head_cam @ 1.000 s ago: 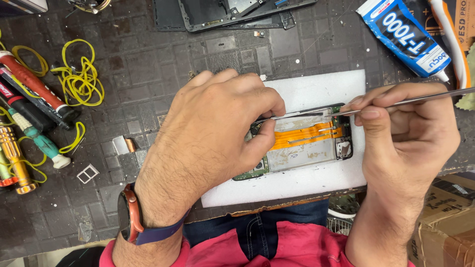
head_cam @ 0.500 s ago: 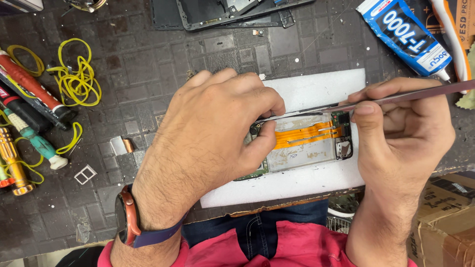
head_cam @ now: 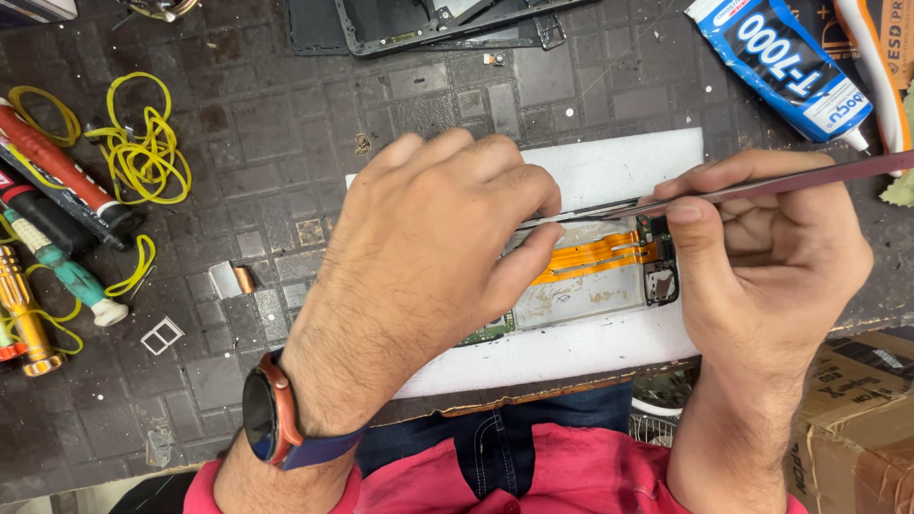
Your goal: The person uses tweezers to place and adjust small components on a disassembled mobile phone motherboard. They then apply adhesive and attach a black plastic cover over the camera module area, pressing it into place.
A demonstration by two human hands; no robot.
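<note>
opened phone [head_cam: 595, 281] flat on white pad [head_cam: 609, 162], long axis left-right | left hand [head_cam: 419, 266] fingers closed over its left half | right hand [head_cam: 771, 262] pinches metal tweezers [head_cam: 762, 187], tips at top edge

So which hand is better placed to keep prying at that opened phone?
Probably the right hand: it holds the thin metal tool against the opened phone. The left hand presses the phone down.

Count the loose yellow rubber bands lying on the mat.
3 groups visible: a single loop far left, a tangled bunch beside it whose number I cannot tell, and one band near the teal screwdriver.
</note>
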